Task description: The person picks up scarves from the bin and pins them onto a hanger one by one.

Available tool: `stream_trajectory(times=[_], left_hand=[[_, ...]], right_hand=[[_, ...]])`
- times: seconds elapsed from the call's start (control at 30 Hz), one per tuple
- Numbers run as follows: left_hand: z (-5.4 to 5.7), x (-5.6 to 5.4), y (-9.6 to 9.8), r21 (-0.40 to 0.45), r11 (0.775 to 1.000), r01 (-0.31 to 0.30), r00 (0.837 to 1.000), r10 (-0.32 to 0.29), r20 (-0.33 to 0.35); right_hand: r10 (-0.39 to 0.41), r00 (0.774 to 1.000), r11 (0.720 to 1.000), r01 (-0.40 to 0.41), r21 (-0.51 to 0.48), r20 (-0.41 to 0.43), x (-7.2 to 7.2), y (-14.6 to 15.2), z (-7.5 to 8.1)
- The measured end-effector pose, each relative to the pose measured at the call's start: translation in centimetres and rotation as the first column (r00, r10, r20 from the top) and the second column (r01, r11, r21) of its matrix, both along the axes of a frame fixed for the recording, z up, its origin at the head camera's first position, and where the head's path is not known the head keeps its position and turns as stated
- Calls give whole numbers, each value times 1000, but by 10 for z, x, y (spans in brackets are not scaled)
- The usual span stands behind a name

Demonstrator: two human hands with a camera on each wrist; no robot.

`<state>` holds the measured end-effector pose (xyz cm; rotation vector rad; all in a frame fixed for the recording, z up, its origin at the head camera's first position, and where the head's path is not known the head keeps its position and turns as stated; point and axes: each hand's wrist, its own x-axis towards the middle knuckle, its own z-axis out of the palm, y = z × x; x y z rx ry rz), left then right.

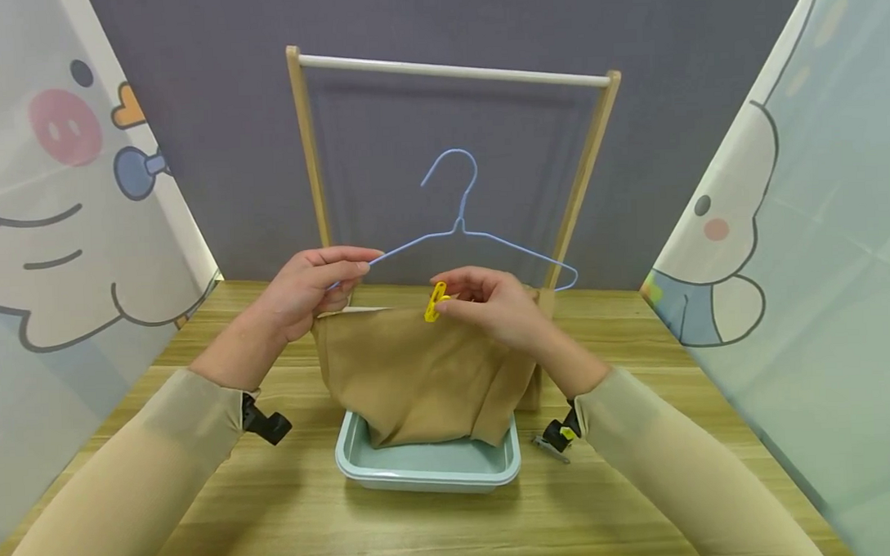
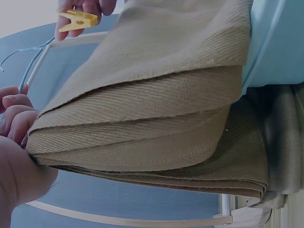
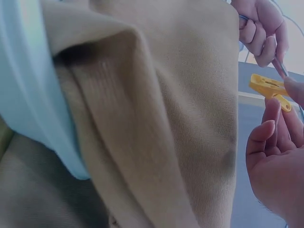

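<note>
We have the left hand (image 1: 313,287) pinching the hanger (image 1: 459,223); we guess a slack grip could tip it, sliding off the cloth (image 1: 419,377) draped down to the tray (image 1: 422,477). Right hand (image 1: 501,305) pinches the clip (image 1: 436,301) near the cloth's top edge; thick folds might spring it loose. Materials: we note soft, ribbed, layered khaki fabric, round-cornered pale tray, hard slotted yellow clip, thin blue wire
</note>
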<state>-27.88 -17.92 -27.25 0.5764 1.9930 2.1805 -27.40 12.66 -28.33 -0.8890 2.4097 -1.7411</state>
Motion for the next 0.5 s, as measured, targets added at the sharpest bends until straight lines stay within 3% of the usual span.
stream_trajectory(times=[0.5], left_hand=[[1, 2, 4, -3, 1000, 3, 1000, -3, 24]], right_hand=[[2, 998, 1000, -4, -24, -58, -7, -36, 7]])
